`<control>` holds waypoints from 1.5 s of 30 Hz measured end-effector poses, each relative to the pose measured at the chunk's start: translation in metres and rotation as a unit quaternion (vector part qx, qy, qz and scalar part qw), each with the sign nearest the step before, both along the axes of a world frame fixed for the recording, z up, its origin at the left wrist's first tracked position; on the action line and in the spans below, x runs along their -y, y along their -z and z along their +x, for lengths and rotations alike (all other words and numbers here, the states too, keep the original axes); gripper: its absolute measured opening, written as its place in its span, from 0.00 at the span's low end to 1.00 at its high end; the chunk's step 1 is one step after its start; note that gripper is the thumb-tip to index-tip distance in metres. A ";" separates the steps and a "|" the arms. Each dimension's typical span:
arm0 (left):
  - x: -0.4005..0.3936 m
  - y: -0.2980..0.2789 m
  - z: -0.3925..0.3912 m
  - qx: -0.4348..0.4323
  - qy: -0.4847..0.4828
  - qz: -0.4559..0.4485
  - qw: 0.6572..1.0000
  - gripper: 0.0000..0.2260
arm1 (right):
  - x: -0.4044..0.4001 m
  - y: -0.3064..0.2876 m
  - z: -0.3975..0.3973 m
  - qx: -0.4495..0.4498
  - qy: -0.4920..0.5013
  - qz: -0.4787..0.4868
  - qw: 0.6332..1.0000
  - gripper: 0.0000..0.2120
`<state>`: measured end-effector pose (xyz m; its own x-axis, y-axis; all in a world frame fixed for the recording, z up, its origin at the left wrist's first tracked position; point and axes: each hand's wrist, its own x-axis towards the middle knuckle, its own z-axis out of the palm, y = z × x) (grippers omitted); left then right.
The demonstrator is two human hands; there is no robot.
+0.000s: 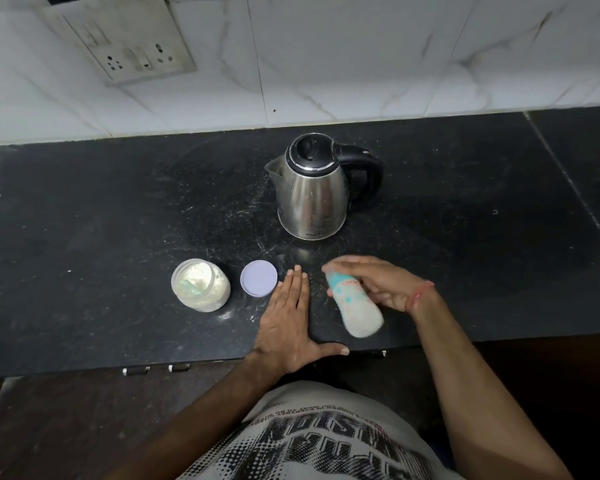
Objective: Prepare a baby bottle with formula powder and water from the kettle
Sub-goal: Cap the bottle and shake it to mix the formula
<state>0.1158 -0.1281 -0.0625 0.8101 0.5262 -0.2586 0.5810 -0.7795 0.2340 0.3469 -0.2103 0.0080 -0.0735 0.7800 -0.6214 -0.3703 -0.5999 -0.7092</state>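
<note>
— Near the counter's front edge, what's where?
— Right hand [378, 284] grips the blurred, tilted baby bottle [355, 304]; left hand [288, 320] lies flat and released on the black countertop [101, 237], fingertips just beside the purple lid [258, 283].
— And open room?
— Bare stone left of the open powder jar [200, 285] and right of the kettle [314, 192], which stands near the marble-tiled wall [361, 57].

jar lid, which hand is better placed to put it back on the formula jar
Left. The left hand lies flat on the counter, fingertips right beside the purple lid, with the open formula jar just past it. The right hand is busy gripping the tilted, blurred baby bottle.
</note>
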 end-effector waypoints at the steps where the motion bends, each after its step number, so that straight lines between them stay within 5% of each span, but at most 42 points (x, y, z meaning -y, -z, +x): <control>1: 0.000 -0.001 0.001 0.001 -0.002 -0.003 1.000 0.76 | 0.000 -0.002 0.000 -0.007 -0.033 -0.006 0.999 0.20; 8: 0.001 -0.004 0.001 -0.006 0.000 -0.001 1.000 0.75 | 0.012 0.000 -0.001 -0.041 -0.140 -0.014 0.989 0.21; 12: 0.001 -0.003 0.001 -0.009 0.003 -0.004 1.000 0.76 | 0.012 0.010 0.003 0.023 -0.054 -0.017 0.998 0.17; 15: 0.000 -0.003 0.002 -0.011 0.003 -0.001 1.000 0.76 | 0.012 0.007 0.003 -0.013 -0.082 0.012 0.996 0.17; 18: 0.000 -0.001 0.002 -0.018 0.005 0.003 1.000 0.76 | 0.013 0.013 0.005 -0.002 0.006 0.009 1.000 0.18; 22: 0.001 -0.002 0.003 -0.013 0.004 -0.011 1.000 0.76 | 0.015 0.001 0.002 -0.044 -0.088 0.011 0.995 0.21; 31: 0.000 0.001 0.003 -0.017 0.003 -0.003 1.000 0.76 | 0.009 0.008 0.000 0.000 0.010 -0.002 1.000 0.21; 34: -0.001 0.002 0.003 -0.006 0.002 -0.007 1.000 0.76 | 0.010 0.004 -0.004 -0.012 -0.068 -0.002 0.998 0.19; 37: -0.001 0.002 0.001 -0.012 0.008 -0.004 1.000 0.76 | 0.008 0.008 -0.002 -0.011 0.046 -0.003 0.999 0.19; 45: 0.000 0.001 0.002 -0.016 0.009 0.007 1.000 0.76 | 0.008 0.010 -0.006 -0.047 0.110 0.016 0.993 0.17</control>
